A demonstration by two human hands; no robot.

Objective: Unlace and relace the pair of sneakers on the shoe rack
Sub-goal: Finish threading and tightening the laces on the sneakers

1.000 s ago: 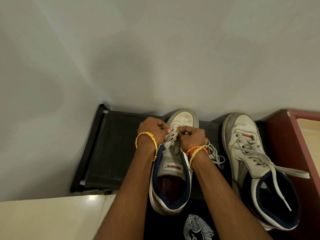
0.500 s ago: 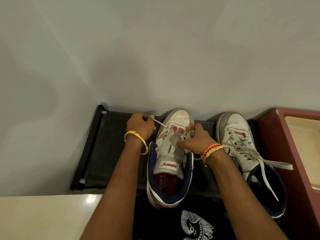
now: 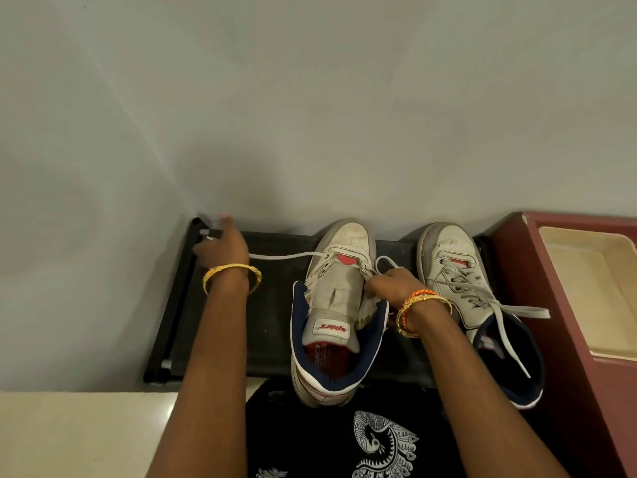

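Left hand (image 3: 220,244) is held out over the left end of the black shoe rack (image 3: 269,326), fingers partly spread with the lace (image 3: 286,256) pinched somewhere under the palm; the exact grip is hidden. From it the lace is drawn taut, nearly level, rightward to the lowest left eyelet of the left sneaker (image 3: 336,315), so the strand's long axis lies across the rack, at right angles to the shoe's toe-to-heel line. Right hand (image 3: 391,282) is curled against the right eyelet flap of the same sneaker, gripping it near a small slack loop of lace, and is the nearer hand to the eyelets. The sneaker's upper eyelets appear empty. Right sneaker (image 3: 479,305) sits just beside, laced, ends loose. Judged: the next pull continues leftward, away from the shoe.
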